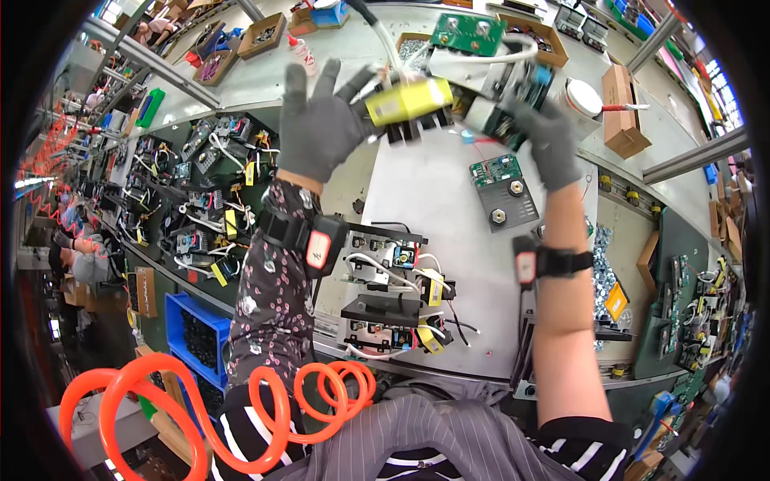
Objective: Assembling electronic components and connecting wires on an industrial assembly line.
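Both gloved hands are up over the bench, carrying an electronic assembly (461, 96) between them. The left hand (319, 124) is spread wide, fingers fanned and open, with only the thumb side pressing against the yellow block (407, 101) at the assembly's near end. The right hand (549, 136) is clamping down on the far end, fingers wrapped over a dark module with blue parts; how tightly they are closing is hard to judge, as the glove is hiding the fingertips. A white cable (481, 56) is looping over the top of the held piece, just under a green circuit board (468, 34).

Below the grip, the pale bench top (425, 200) is lying open, giving free room straight down. Just under the right hand, a small green board on a grey plate (505, 192) is sitting flat. Further down toward the person, two finished assemblies (393, 297) are resting near the bench's front edge.

Beyond the grip, cardboard boxes (261, 36) are holding small parts, and to the lower left of the left hand a blue bin (196, 337) is holding dark pieces. An orange coiled hose (233, 409) is hanging across the lap
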A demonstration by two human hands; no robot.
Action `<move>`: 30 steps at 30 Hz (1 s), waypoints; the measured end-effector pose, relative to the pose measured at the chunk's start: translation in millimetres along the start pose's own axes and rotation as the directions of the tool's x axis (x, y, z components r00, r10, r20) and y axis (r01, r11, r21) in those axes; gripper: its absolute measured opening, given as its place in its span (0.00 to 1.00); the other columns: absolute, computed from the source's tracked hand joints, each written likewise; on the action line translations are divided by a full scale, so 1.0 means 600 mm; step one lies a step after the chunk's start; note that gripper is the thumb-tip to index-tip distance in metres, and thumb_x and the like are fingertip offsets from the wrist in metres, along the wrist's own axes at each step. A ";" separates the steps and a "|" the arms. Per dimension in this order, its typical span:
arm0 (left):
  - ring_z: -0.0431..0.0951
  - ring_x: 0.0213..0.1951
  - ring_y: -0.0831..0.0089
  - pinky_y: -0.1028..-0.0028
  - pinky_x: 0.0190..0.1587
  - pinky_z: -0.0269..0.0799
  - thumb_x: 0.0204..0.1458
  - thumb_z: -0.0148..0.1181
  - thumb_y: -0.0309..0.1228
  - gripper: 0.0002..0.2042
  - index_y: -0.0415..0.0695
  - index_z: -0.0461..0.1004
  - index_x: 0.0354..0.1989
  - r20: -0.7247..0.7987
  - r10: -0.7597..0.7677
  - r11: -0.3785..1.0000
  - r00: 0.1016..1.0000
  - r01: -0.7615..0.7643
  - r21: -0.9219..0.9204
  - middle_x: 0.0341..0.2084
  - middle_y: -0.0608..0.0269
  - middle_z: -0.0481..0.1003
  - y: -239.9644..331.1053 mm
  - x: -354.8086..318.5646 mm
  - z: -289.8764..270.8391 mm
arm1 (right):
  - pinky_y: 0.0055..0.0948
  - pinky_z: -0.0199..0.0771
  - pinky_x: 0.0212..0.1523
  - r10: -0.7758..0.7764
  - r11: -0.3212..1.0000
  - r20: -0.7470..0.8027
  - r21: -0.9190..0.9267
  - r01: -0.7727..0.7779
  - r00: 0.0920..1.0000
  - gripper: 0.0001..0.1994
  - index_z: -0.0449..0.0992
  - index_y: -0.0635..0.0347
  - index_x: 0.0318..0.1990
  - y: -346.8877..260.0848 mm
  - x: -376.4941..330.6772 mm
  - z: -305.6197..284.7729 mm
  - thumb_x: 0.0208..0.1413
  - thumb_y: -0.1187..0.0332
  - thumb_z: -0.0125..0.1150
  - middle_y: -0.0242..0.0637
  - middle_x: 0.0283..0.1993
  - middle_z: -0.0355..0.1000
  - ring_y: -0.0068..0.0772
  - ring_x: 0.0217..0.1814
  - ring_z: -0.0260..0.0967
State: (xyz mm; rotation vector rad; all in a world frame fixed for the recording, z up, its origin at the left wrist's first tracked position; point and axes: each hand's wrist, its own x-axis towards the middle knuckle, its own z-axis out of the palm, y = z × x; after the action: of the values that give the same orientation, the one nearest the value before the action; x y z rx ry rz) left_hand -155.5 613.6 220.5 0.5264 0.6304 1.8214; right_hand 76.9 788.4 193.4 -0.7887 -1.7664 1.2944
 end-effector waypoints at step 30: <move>0.72 0.42 0.56 0.65 0.45 0.66 0.49 0.58 0.39 0.21 0.44 0.68 0.50 -0.041 -0.339 -0.459 0.940 -0.128 0.879 0.37 0.52 0.72 -0.111 0.027 -0.087 | 0.31 0.65 0.51 0.293 0.929 0.605 -0.364 -0.070 0.741 0.32 0.73 0.61 0.49 0.100 0.020 0.107 0.47 0.41 0.55 0.43 0.45 0.73 0.34 0.48 0.68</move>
State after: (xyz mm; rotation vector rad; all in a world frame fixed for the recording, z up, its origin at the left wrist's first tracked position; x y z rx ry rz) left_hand -145.9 638.6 138.8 1.8090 2.0444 0.2007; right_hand 17.1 786.1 128.0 -0.7484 -2.5690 1.5611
